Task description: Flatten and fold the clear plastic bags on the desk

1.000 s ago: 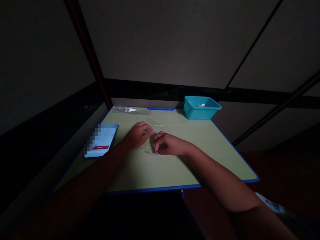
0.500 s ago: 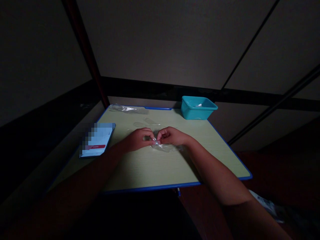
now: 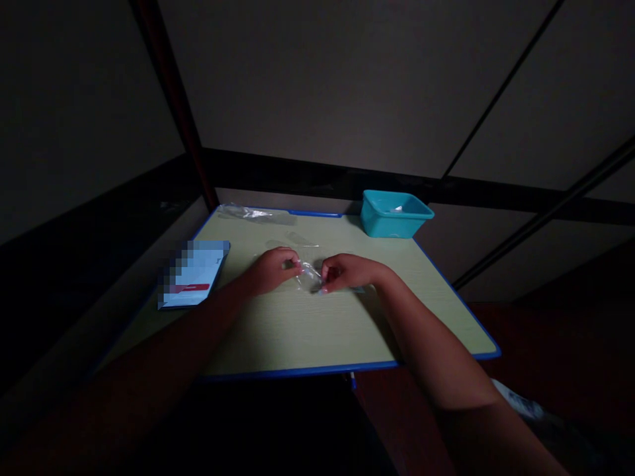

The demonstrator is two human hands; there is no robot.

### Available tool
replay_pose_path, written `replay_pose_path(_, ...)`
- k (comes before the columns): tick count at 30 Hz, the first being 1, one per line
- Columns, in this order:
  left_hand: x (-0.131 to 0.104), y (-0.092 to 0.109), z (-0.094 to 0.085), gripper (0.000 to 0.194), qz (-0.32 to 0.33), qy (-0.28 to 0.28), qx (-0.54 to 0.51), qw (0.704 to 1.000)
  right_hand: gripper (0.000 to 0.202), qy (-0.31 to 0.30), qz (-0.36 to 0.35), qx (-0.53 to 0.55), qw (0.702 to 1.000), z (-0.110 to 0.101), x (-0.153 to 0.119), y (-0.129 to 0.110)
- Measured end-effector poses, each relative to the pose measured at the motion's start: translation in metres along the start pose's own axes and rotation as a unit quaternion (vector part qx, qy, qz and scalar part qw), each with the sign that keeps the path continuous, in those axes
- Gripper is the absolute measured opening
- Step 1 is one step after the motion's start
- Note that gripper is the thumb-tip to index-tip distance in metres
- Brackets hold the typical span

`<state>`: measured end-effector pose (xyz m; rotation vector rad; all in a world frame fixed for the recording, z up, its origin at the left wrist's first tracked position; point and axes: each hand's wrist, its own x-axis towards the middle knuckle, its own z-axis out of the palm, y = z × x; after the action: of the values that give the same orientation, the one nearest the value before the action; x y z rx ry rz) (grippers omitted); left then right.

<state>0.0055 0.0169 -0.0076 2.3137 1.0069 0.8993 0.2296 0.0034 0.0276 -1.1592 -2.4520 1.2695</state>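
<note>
A clear plastic bag (image 3: 310,276) is stretched between my two hands, low over the middle of the table (image 3: 292,337). My left hand (image 3: 275,268) pinches its left side between thumb and fingertips. On the other side, my right hand (image 3: 347,272) has its thumb and fingers closed on the right part of the plastic. Just beyond my hands another piece of clear plastic (image 3: 302,239) lies flat. Whether anything is inside the bag is too dim to make out.
A turquoise basket (image 3: 397,225) with something pale in it stands at the back right corner. At the left edge lies a tablet (image 3: 198,274) with a lit screen. Crumpled clear plastic bags (image 3: 255,214) lie along the back left edge. A wall rises behind the table.
My hands have moved slightly apart, and the plastic between them has spread into a wider loop. The tablet and basket stay in place.
</note>
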Motion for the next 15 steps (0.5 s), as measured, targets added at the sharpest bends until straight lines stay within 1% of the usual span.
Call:
replay_pose_path(3, 0.000, -0.002, 0.001, 0.016, -0.003, 0.011, 0.004, 1.000, 0.027, -0.016, 0.013, -0.056, 0.998, -0.003, -0.003, 0.001)
replay_pose_path(7, 0.000, -0.002, 0.001, 0.015, -0.007, 0.018, 0.006, 1.000, 0.022, -0.043, 0.040, -0.133, 0.989, -0.007, -0.007, -0.004)
replay_pose_path(10, 0.000, -0.002, 0.001, 0.014, -0.016, 0.019, 0.008, 1.000, 0.014, -0.041, 0.049, -0.167, 0.984, -0.009, -0.011, -0.008)
replay_pose_path(15, -0.001, -0.002, 0.000, 0.014, -0.022, 0.014, 0.005, 1.000, 0.007, -0.032, 0.078, -0.187, 0.979, -0.013, -0.015, -0.012)
